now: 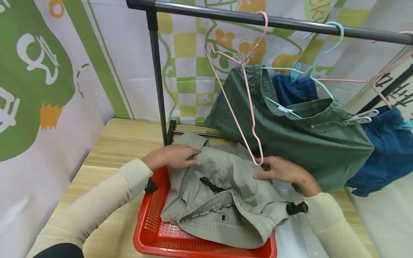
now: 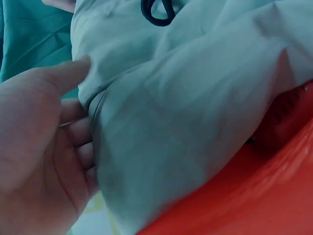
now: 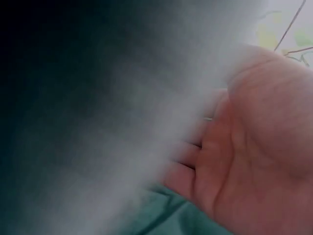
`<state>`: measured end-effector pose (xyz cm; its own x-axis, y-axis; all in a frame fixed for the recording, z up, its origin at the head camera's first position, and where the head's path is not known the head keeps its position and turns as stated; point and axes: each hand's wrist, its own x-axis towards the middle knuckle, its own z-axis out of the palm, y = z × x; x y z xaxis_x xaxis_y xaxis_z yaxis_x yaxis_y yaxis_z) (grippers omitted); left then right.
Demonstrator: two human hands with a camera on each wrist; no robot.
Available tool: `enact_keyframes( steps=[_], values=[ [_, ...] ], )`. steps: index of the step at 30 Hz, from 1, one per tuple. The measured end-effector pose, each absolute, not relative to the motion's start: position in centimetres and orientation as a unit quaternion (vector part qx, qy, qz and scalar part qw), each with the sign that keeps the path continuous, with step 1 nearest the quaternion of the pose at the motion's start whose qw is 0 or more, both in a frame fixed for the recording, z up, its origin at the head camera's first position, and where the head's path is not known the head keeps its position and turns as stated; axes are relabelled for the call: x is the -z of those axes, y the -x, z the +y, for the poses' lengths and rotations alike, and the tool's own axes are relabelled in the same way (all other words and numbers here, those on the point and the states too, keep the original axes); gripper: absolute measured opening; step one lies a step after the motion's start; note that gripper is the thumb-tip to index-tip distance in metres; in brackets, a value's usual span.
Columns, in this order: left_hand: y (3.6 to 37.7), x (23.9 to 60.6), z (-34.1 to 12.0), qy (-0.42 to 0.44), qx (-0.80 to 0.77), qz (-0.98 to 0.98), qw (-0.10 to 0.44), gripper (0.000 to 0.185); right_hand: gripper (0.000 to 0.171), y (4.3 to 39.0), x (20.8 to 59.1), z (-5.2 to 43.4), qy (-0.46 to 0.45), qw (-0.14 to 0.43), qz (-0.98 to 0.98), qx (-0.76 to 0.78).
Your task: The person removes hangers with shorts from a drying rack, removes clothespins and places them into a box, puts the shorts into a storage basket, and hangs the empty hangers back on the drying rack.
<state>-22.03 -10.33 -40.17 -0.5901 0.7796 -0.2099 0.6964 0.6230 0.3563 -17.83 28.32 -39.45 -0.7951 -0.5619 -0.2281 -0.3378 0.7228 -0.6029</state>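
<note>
A pair of grey-beige shorts (image 1: 206, 168) with an elastic waistband and a black drawstring (image 1: 213, 184) lies spread over a red basket (image 1: 140, 229), waistband toward me. At its far left edge my left hand (image 1: 174, 156) touches the fabric, thumb apart from the fingers. The left wrist view shows that hand (image 2: 44, 137) with its fingers partly behind the cloth. My right hand (image 1: 280, 172) is at the shorts' right side, thumb over the fabric. Blurred cloth hides the fingertips of the right hand (image 3: 234, 142) in the right wrist view.
Above the basket, a pink hanger (image 1: 251, 118) dangles from a black rail (image 1: 209, 12), its lower end near my right hand. Green shorts (image 1: 290, 136) hang clipped on a blue hanger (image 1: 326, 53); blue shorts (image 1: 384, 147) hang farther right. All stand around a wooden table (image 1: 122, 139).
</note>
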Motion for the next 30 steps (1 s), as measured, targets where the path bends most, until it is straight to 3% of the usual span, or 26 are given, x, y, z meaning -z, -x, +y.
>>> enact_keyframes(
  steps=[10,19,30],
  values=[
    [22.65,40.7,-10.25,-0.433,-0.135,0.874,0.177,0.021,0.03,18.4,40.37,28.16,0.292,0.209,0.88,0.311],
    [22.93,40.54,-10.17,-0.421,-0.154,0.879,0.162,0.022,0.014,18.64,40.15,27.9,0.299,0.143,0.895,0.299],
    [22.62,40.04,-10.67,-0.43,-0.168,0.878,0.125,0.022,0.02,18.09,39.65,27.73,0.303,0.059,0.91,0.278]
  ],
)
